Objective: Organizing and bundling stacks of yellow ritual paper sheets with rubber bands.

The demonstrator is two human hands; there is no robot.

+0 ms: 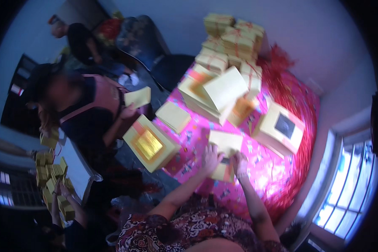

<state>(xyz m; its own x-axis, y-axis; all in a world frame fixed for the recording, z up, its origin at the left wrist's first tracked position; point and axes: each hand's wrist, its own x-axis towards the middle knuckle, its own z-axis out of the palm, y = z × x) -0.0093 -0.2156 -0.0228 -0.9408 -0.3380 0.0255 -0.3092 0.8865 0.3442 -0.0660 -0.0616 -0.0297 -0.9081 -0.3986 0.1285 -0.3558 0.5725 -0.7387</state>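
In front of me lies a pale yellow sheet of joss paper [226,140] on the pink patterned table cover [189,161]. Its nearer part carries an orange band and a dark square. My left hand [212,159] is at the sheet's left side, its fingers bent onto the paper. At the right side, my right hand [240,164] is closed, with the fingertips pinching the paper. A thick stack with a gold foil square [149,144] stands to the left. On the right is another thick stack with a dark square [284,127].
Tied paper bundles [239,40] are piled at the far end, near an open-leafed stack [224,92]. Red plastic strands [304,155] line the right edge. A person in a pink apron [107,94] holds paper at the left. A barred window [344,189] is right.
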